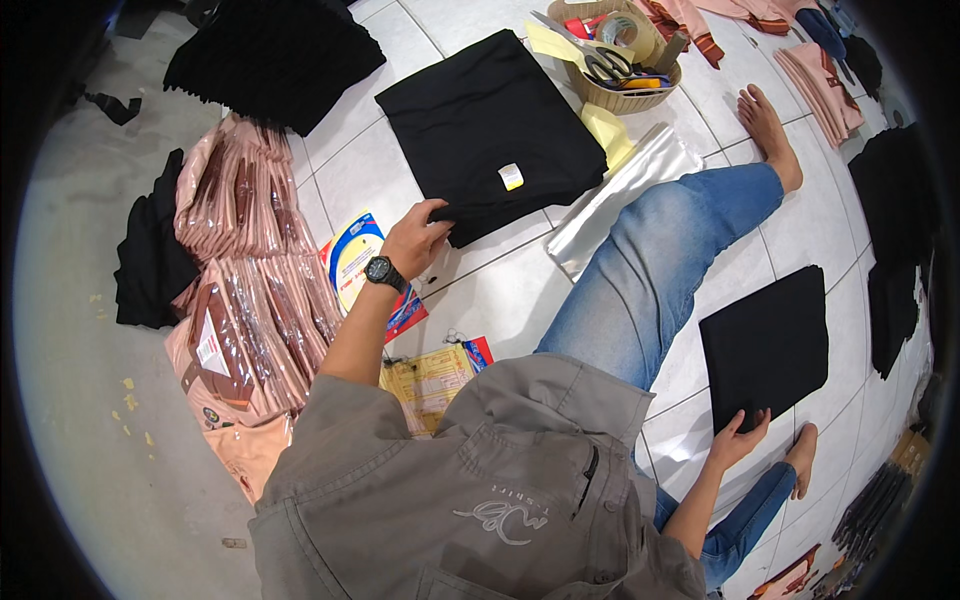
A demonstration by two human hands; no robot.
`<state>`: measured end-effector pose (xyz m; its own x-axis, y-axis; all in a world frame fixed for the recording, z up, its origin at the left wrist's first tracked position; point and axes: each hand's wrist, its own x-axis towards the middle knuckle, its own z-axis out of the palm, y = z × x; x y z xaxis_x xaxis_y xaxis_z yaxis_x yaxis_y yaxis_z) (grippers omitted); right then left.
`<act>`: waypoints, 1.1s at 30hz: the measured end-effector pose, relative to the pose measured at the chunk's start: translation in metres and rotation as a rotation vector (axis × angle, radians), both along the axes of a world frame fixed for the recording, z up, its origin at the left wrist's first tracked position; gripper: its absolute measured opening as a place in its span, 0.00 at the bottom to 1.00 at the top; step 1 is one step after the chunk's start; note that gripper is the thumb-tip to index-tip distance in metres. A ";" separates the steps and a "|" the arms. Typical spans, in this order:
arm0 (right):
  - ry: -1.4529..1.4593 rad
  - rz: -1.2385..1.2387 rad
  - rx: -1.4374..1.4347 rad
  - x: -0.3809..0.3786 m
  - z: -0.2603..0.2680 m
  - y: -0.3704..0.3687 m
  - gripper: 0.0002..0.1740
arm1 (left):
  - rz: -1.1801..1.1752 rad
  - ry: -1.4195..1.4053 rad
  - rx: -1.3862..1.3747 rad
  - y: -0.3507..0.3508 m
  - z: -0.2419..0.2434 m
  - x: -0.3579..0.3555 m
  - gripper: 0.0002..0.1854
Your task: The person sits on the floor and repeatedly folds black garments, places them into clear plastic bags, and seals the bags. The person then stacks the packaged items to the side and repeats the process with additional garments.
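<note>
A flat black garment (495,124) with a white and yellow label lies on the tiled floor in front of me. My left hand (420,236), with a black watch on its wrist, pinches this garment's near left edge between thumb and fingers. To my right is a smaller folded black garment (769,345). My right hand (739,442) touches its near edge, thumb and finger spread; whether it grips the cloth I cannot tell. A clear plastic sheet or bag stack (611,199) lies beside my jeans-clad leg.
A basket (626,97) holds scissors (611,64) and tape rolls (626,34). Plastic-wrapped pink garments (255,322) and a black garment stack (274,64) stand at left. Printed packets (360,259) and yellow tags (427,382) lie near my left arm. More black cloth (896,195) is at far right.
</note>
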<state>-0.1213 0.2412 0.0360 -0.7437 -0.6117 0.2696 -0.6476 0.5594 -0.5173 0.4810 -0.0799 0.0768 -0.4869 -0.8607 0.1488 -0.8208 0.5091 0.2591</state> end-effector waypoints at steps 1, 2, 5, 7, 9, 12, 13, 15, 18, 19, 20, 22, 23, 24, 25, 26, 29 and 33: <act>0.014 0.008 0.001 0.001 0.002 -0.001 0.31 | 0.029 0.028 0.002 -0.001 0.000 -0.001 0.11; 0.023 0.020 -0.021 0.001 0.005 -0.004 0.31 | 0.073 0.048 0.014 -0.001 0.001 -0.002 0.10; 0.038 0.072 -0.076 0.008 0.021 -0.025 0.31 | 0.190 0.197 0.053 -0.008 0.007 -0.009 0.08; -0.010 0.073 -0.089 0.016 0.038 -0.054 0.31 | 0.211 0.296 0.012 -0.018 0.016 -0.014 0.07; -0.050 0.171 -0.226 0.033 0.056 -0.099 0.32 | 0.179 0.370 -0.104 -0.034 0.028 -0.018 0.07; -0.025 0.432 -0.269 0.070 0.090 -0.181 0.37 | 0.159 0.451 -0.070 -0.058 0.050 -0.024 0.07; 0.009 0.568 -0.271 0.086 0.101 -0.210 0.39 | 0.141 0.495 -0.051 -0.068 0.059 -0.026 0.07; -0.049 0.845 -0.203 0.127 0.119 -0.270 0.44 | 0.106 0.451 -0.124 -0.083 0.078 -0.031 0.07; 0.056 1.110 -0.096 0.194 0.130 -0.356 0.60 | 0.111 0.424 -0.158 -0.105 0.112 -0.037 0.08; 0.089 1.100 -0.018 0.214 0.130 -0.383 0.64 | 0.082 0.404 -0.223 -0.110 0.124 -0.040 0.08; 0.247 1.036 0.116 0.233 0.129 -0.401 0.68 | 0.057 0.391 -0.270 -0.115 0.137 -0.040 0.07; 0.233 1.022 0.081 0.247 0.128 -0.427 0.61 | 0.030 0.373 -0.335 -0.125 0.164 -0.041 0.07; 0.202 1.005 0.145 0.249 0.128 -0.435 0.55 | 0.024 0.339 -0.421 -0.128 0.177 -0.040 0.07; 0.139 1.037 0.012 0.246 0.131 -0.440 0.50 | 0.026 0.345 -0.467 -0.131 0.191 -0.038 0.07; 0.059 1.061 -0.024 0.239 0.136 -0.440 0.44 | 0.029 0.367 -0.502 -0.132 0.204 -0.035 0.06; -0.037 1.059 0.031 0.232 0.143 -0.438 0.39 | 0.015 0.331 -0.596 -0.134 0.218 -0.032 0.06; -0.188 1.078 -0.494 0.204 0.183 -0.407 0.26 | 0.173 0.677 -0.384 -0.130 0.260 -0.027 0.05; -0.312 1.199 -0.867 0.131 0.266 -0.332 0.24 | 0.055 0.133 -0.928 -0.135 0.334 -0.036 0.12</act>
<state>0.0095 -0.0912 0.3017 -0.0286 -0.6190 0.7849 -0.2904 -0.7462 -0.5990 0.4447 -0.2146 0.4104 -0.3782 -0.3917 0.8388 -0.8428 0.5205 -0.1370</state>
